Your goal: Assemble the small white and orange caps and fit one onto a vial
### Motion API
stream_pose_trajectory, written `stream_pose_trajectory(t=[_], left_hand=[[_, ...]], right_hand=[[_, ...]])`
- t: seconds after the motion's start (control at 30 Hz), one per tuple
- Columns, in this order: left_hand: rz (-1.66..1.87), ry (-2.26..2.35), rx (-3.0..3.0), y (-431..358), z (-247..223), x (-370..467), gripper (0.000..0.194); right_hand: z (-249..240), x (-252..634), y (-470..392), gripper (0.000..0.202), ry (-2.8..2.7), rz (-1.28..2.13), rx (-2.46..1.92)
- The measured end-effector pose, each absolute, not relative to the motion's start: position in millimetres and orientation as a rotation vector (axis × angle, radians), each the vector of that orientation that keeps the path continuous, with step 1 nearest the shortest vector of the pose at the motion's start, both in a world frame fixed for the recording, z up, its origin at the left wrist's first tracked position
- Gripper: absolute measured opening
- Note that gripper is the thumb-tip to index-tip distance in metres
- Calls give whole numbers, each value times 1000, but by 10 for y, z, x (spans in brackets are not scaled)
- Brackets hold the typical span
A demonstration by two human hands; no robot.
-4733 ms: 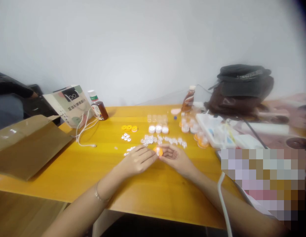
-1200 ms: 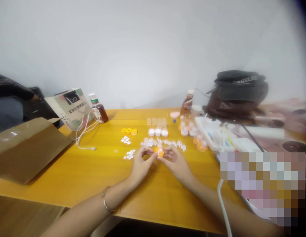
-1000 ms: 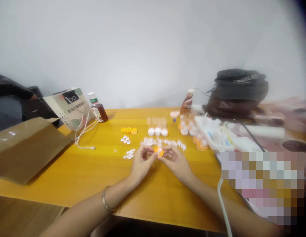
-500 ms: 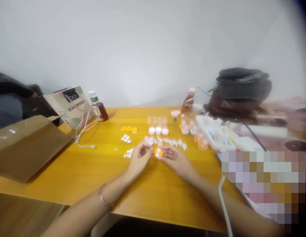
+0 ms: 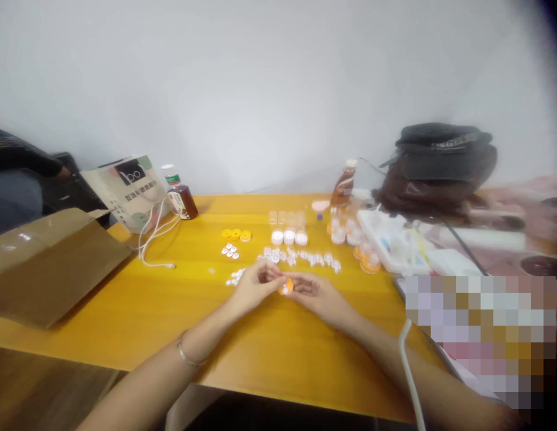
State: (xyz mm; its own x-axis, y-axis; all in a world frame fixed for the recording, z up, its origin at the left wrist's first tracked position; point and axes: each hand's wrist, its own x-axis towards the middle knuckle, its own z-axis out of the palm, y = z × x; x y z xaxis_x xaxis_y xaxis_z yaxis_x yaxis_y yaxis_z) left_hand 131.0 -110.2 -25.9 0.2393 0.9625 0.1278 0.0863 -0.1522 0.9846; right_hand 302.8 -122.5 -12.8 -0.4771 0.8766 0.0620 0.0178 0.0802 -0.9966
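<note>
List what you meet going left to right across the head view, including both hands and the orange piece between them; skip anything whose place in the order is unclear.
Carton → brown bottle → left hand → orange piece → right hand → dark hat.

Head view, forward-down over table (image 5: 278, 347)

From the disc (image 5: 286, 288) between left hand (image 5: 255, 288) and right hand (image 5: 318, 294), cups (image 5: 282, 218) stand at twelve o'clock, paper bag (image 5: 139, 196) at ten, drink bottle (image 5: 343, 190) at one.
</note>
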Motion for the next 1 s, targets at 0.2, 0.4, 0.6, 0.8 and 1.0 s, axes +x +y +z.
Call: stream_pose_trajectory(t=[0.2,0.4,0.6,0.8,1.0], left_hand=[[1075,1049,1536,-1098,-265,1288,18],[966,1052,1834,-1151,-139,1225,13],[963,1087,1973,-1199,-131,1245,12],[831,1020,2252,-1213,-54,1222,21],[679,1025,2562,-1208,-28,1148,21]], right_hand=[[-139,3021,-1232,31,-1625,1487,-920],[-138,3047,-1215,32,-1677,1522,-882],[-209,3023,-1194,29,-1609,1505,-931],[-223,2995,-1211,26,-1570,1474,-976],[-231,2988,-1239,30,-1594,1430,-995]])
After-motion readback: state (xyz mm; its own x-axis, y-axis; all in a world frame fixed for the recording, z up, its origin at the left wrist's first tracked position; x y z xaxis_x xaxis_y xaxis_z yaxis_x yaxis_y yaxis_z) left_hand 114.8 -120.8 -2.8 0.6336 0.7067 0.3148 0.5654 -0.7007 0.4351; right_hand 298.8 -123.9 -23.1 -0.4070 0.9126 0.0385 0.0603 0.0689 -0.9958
